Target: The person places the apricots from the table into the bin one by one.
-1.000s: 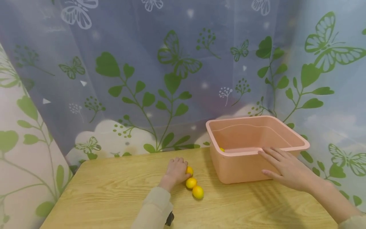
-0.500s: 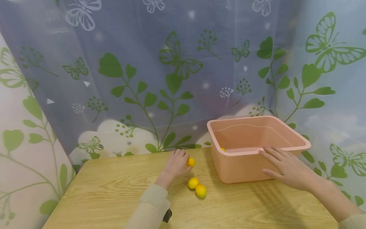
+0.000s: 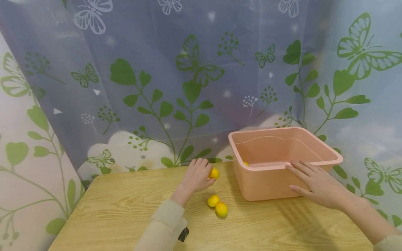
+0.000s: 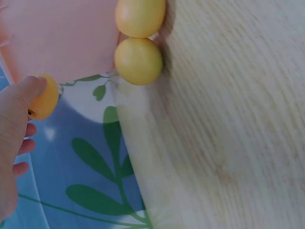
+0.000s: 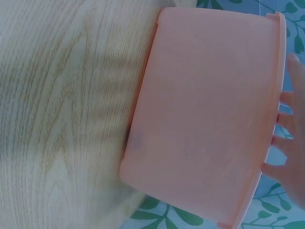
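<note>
My left hand [image 3: 196,175] holds a small yellow-orange fruit [image 3: 215,173], raised above the back of the wooden table. In the left wrist view the thumb lies along this fruit [image 4: 45,98], and a dark stem spot shows on it. Two similar fruits, one yellow [image 3: 213,200] and one yellow-orange [image 3: 221,210], touch each other on the tabletop. A pink plastic tub [image 3: 270,183] stands to their right. Part of another yellow fruit [image 3: 246,164] shows inside it, mostly hidden by the front wall. My right hand [image 3: 317,183] rests its straight fingers at the tub's front rim.
The wooden table [image 3: 125,202] carries the tub at its right back. A patterned cloth [image 3: 150,69] with butterflies and leaves hangs behind the table and along both sides. A dark object [image 3: 183,234] sits at the left sleeve's cuff.
My left hand has picked the farthest fruit out of the row of three and moved it away from the other two, up and slightly right. The right hand stays at the tub's rim.
</note>
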Available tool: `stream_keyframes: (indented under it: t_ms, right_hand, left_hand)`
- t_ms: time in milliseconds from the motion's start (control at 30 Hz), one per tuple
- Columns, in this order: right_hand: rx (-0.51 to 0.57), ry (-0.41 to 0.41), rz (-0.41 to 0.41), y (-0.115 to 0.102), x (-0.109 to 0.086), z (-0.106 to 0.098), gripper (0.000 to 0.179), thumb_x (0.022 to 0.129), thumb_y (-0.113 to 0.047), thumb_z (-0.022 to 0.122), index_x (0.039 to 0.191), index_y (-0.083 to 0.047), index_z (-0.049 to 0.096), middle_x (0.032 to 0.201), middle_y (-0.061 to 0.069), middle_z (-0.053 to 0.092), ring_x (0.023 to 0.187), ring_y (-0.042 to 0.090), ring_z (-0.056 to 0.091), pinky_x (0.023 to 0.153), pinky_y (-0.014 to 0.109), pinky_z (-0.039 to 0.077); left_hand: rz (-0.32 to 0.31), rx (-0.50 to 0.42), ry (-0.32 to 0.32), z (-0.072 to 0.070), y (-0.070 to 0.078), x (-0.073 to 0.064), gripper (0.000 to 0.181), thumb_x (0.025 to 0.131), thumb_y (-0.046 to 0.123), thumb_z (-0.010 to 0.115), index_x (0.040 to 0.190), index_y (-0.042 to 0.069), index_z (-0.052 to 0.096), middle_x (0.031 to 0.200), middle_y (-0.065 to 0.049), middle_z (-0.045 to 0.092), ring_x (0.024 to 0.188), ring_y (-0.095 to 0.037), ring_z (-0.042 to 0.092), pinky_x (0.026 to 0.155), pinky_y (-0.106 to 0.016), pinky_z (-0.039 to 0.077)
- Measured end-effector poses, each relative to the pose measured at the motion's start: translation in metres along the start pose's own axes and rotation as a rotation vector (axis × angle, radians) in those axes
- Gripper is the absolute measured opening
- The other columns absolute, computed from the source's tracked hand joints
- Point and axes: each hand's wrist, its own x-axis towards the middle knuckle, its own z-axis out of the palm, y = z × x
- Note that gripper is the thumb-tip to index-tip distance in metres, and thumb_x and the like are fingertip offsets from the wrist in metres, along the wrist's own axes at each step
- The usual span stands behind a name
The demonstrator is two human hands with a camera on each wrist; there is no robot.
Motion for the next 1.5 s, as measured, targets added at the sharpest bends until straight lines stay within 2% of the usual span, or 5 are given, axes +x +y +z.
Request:
stream_keyframes:
  t_ms: [467,700,1100,1333,1500]
  right_hand:
    - [-0.015,0.002,-0.009,0.003,0.0,0.001,0.068,0.09,-0.039,0.056,0.147,-0.016,0.026,0.142,0.021,0.035,0.127,0.043,0.032,0.102,0.052,0.023]
    - [-0.015,-0.003,-0.005,0.003,-0.001,0.0,0.068,0.09,-0.039,0.057,0.146,-0.014,0.028,0.141,0.022,0.036,0.127,0.044,0.032,0.102,0.053,0.024]
    - [-0.002,-0.036,0.009,0.003,0.001,-0.003,0.065,0.091,-0.04,0.056,0.144,-0.011,0.033,0.142,0.021,0.034,0.128,0.044,0.031,0.099,0.053,0.027]
    - [0.003,-0.042,0.015,0.003,0.001,-0.003,0.065,0.091,-0.04,0.055,0.145,-0.011,0.031,0.143,0.022,0.034,0.129,0.044,0.03,0.103,0.052,0.023]
    - [-0.001,-0.037,0.009,0.003,0.001,-0.003,0.065,0.091,-0.039,0.054,0.145,-0.012,0.031,0.143,0.022,0.034,0.129,0.044,0.03,0.103,0.052,0.022]
  left_hand:
    - [-0.008,-0.008,0.021,-0.027,0.0,0.014,0.038,0.079,0.045,0.067,0.095,0.011,0.062,0.097,-0.003,0.055,0.091,-0.021,0.051,0.084,-0.035,0.041]
    - [-0.017,-0.013,0.069,-0.037,-0.002,0.024,0.036,0.078,0.044,0.068,0.092,0.011,0.062,0.094,-0.003,0.056,0.088,-0.022,0.052,0.08,-0.035,0.042]
    - [-0.063,-0.074,0.014,-0.057,0.005,0.047,0.036,0.083,0.045,0.062,0.098,0.013,0.061,0.098,-0.002,0.055,0.091,-0.021,0.05,0.082,-0.035,0.041]
    - [-0.054,-0.097,-0.007,-0.068,0.018,0.064,0.038,0.084,0.048,0.061,0.1,0.013,0.06,0.096,-0.001,0.054,0.09,-0.019,0.048,0.08,-0.032,0.039]
    - [-0.053,-0.073,-0.054,-0.076,0.029,0.076,0.044,0.085,0.052,0.058,0.104,0.014,0.058,0.094,0.0,0.051,0.087,-0.018,0.046,0.079,-0.031,0.038]
